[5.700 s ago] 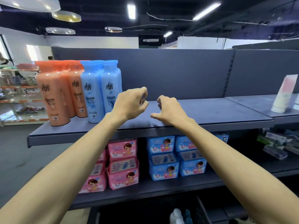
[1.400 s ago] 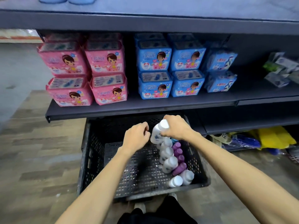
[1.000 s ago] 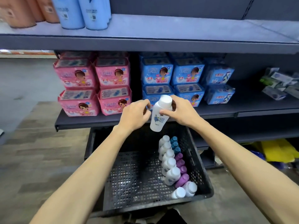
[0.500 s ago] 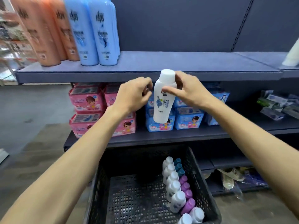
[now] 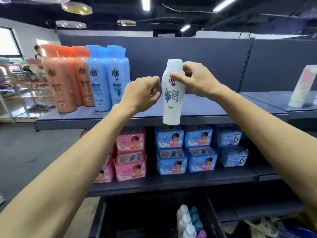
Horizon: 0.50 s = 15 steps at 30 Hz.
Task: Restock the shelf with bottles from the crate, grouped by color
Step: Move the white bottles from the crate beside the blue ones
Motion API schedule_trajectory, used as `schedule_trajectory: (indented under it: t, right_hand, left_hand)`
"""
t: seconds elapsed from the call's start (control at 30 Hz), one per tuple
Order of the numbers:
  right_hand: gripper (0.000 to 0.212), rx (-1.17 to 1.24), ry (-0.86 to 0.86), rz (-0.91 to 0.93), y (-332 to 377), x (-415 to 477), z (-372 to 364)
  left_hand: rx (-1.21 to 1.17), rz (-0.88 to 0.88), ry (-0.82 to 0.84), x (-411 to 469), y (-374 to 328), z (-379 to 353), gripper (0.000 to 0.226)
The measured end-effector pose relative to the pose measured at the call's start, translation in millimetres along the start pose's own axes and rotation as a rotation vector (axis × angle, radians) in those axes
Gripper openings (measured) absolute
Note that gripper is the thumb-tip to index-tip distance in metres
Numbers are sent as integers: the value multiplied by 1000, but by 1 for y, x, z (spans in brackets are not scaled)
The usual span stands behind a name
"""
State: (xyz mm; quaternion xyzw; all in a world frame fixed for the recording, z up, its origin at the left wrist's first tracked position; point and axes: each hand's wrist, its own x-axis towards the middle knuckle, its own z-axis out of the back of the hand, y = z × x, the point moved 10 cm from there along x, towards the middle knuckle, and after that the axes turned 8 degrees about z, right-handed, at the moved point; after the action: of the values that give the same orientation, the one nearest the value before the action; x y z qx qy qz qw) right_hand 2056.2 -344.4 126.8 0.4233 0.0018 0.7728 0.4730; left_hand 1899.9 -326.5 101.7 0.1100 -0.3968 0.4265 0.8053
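My right hand (image 5: 197, 79) pinches a white bottle (image 5: 171, 107) by its neck and holds it upright in front of the top shelf (image 5: 214, 107), its base level with the shelf's front edge. My left hand (image 5: 140, 95) hovers just left of the bottle with curled fingers, holding nothing. On the shelf's left stand orange bottles (image 5: 60, 83) and, beside them, blue bottles (image 5: 103, 83). The black crate (image 5: 109, 219) sits on the floor below, with white bottles (image 5: 184, 222), blue ones (image 5: 195, 219) and a purple one (image 5: 202, 234) showing.
The middle shelf carries pink packs (image 5: 130, 152) on the left and blue packs (image 5: 185, 152) to their right. A pale tube (image 5: 301, 88) leans on the neighbouring shelf at far right. Bare shelf surface lies behind and right of the held bottle.
My right hand took a white bottle out of the crate and raised it to the top shelf. My left hand rose alongside it. My view tilted up from the crate.
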Motion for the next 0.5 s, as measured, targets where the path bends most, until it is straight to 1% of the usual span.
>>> schedule_trajectory:
  t: [0.07, 0.23, 0.5]
  right_hand:
    - [55, -30, -13, 17, 3, 11, 5]
    - [40, -44, -14, 40, 0, 33, 6]
    - [34, 32, -31, -6, -17, 47, -23]
  left_hand:
    - [9, 7, -5, 11, 0, 5, 9]
    - [43, 0, -37, 26, 0, 15, 10]
    - [73, 19, 16, 25, 12, -5, 11]
